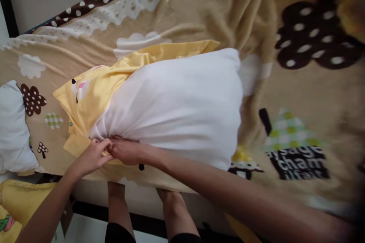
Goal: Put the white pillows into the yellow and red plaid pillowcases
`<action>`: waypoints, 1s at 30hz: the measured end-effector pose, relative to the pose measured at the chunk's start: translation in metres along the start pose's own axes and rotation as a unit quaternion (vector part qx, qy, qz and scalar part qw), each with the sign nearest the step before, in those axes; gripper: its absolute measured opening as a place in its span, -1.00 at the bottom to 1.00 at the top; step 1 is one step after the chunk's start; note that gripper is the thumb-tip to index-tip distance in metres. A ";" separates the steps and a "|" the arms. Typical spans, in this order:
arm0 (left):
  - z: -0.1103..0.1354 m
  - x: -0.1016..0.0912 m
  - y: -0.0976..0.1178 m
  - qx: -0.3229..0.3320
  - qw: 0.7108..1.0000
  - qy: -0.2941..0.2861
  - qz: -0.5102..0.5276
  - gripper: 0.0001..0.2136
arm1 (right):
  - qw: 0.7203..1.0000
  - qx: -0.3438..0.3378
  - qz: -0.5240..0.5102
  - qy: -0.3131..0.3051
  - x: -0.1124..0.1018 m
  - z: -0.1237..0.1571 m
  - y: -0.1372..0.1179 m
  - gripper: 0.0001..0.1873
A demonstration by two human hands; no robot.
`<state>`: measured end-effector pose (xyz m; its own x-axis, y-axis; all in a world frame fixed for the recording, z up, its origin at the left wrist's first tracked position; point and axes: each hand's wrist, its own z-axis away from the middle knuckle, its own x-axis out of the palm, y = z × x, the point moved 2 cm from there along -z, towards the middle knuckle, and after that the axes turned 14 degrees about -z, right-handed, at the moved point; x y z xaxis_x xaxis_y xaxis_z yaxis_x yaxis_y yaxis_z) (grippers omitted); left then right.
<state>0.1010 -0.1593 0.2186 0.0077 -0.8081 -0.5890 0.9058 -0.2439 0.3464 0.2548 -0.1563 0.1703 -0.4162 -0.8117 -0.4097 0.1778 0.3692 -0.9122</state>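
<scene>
A plump white pillow (pixel 176 102) lies on the bed, its left end gathered and partly inside a yellow pillowcase (pixel 107 83) with a printed pattern. The yellow cloth also runs along the pillow's far side. At the near left corner, where white and yellow fabric meet, my left hand (pixel 92 157) is closed with thumb and fingers pinching the pillowcase edge. Touching it, my right hand (pixel 125 150) is closed on the bunched pillow corner. The fingertips overlap, so the exact layers of cloth in each hand are partly hidden.
Beneath the pillow is a beige patterned bed sheet (pixel 291 91), rumpled toward the right. Another white pillow (pixel 14 129) lies at the left edge. Yellow printed fabric (pixel 25 201) is at lower left. My legs (pixel 173 212) stand against the bed's near side.
</scene>
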 end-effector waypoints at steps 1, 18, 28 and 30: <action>0.001 0.003 -0.006 -0.016 1.000 0.015 0.019 -0.92 | 0.999 -0.012 -0.038 0.005 -0.022 0.012 0.000 -0.83; -0.147 -0.105 0.016 -0.195 0.892 0.247 -0.325 -0.67 | 0.766 0.297 -0.191 0.537 -0.058 0.122 0.057 -0.46; -0.163 -0.137 0.074 -0.121 0.923 0.329 -0.160 -0.90 | 0.886 0.122 -0.363 0.261 -0.060 0.048 0.010 -0.87; -0.151 -0.131 0.090 -0.080 0.930 0.314 -0.173 -0.94 | 0.897 0.114 -0.341 0.257 -0.066 0.041 0.021 -0.89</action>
<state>0.2458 0.0051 0.2169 -0.0963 -0.2117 -0.9726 0.9512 -0.3072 -0.0273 0.3223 -0.1137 0.1779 -0.8431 -0.4763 0.2495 -0.1213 -0.2835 -0.9513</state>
